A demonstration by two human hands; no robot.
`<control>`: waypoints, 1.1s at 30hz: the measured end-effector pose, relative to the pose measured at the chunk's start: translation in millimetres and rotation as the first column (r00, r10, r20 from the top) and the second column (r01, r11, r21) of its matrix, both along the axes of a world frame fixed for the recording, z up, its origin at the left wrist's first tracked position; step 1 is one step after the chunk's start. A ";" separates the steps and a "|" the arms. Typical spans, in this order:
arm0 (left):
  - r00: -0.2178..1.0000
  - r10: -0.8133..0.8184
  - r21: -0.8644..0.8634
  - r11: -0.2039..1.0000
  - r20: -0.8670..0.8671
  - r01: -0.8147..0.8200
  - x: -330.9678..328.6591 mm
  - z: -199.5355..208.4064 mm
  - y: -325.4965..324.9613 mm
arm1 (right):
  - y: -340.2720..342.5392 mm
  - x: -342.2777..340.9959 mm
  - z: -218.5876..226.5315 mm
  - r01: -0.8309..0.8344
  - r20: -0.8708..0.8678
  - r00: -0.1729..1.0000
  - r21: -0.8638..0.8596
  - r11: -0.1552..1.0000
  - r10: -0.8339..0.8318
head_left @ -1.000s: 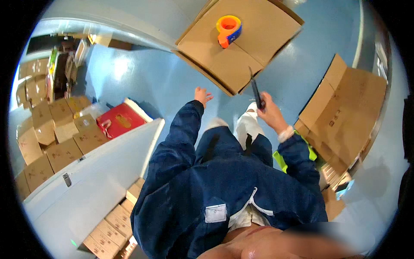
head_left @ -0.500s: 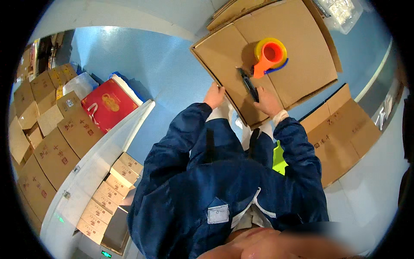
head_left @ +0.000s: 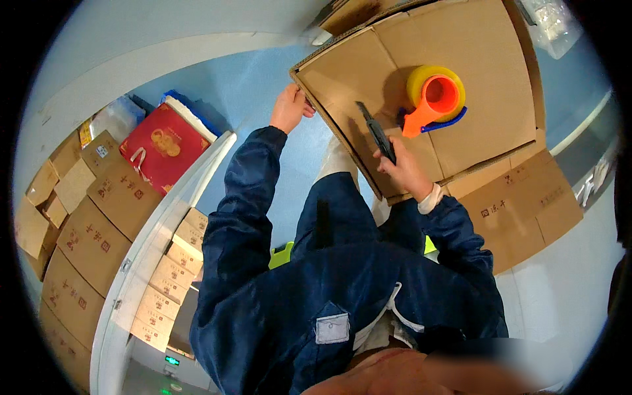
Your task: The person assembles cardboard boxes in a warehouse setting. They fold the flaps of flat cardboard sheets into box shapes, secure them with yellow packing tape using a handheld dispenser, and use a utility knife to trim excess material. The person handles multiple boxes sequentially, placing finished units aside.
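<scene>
A large cardboard box (head_left: 487, 39) stands in front of me, its flat brown top facing up. My left hand (head_left: 289, 108) is at the box's left edge near the far corner, fingers curled against that edge. Over the near part of the top, my right hand (head_left: 407, 170) grips a black utility knife (head_left: 378, 135), whose blade points away and to the left. Right of the knife, an orange tape dispenser (head_left: 440, 95) with a yellow tape roll (head_left: 417, 82) and a blue part rests on the box top.
An opened carton (head_left: 520, 210) with dark print lies to the right. On the left, a red gift box (head_left: 164, 148) and stacked brown cartons (head_left: 99, 237) stand beyond a white partition (head_left: 141, 280). Smaller boxes (head_left: 168, 276) line its near side. A clear plastic bag (head_left: 553, 26) is at the far right.
My left hand has slid away from me along the box's left edge toward the far corner. The right hand still holds the knife, its blade having shifted slightly left.
</scene>
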State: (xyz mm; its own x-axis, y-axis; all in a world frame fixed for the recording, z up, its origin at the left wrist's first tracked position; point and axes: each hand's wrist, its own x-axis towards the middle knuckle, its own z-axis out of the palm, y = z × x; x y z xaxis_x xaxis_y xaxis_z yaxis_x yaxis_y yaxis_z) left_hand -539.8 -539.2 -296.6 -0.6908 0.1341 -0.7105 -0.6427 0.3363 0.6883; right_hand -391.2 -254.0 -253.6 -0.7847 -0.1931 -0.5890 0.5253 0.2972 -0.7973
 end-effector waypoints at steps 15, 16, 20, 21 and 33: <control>0.969 -0.244 -0.001 0.970 0.038 0.245 -20.2 9.2 -16.4 | -92.8 -141.3 -24.6 -0.292 -0.200 0.906 0.342 0.893 0.373; 0.969 -0.241 -0.008 0.970 0.047 0.241 -20.2 10.0 -16.0 | -94.3 -143.2 -22.9 -0.311 -0.196 0.895 0.372 0.874 0.402; 0.973 -0.223 -0.037 0.974 0.064 0.225 -19.8 15.1 -13.5 | -96.9 -147.9 -12.1 -0.346 -0.193 0.868 0.425 0.836 0.457; 0.974 -0.217 -0.044 0.975 0.064 0.220 -18.8 15.8 -13.7 | -97.6 -148.5 -9.4 -0.347 -0.198 0.867 0.421 0.838 0.458; 0.978 -0.208 -0.057 0.976 0.015 0.209 -14.7 6.5 -11.7 | -105.7 -164.1 -13.1 -0.405 -0.081 0.878 0.397 0.823 0.471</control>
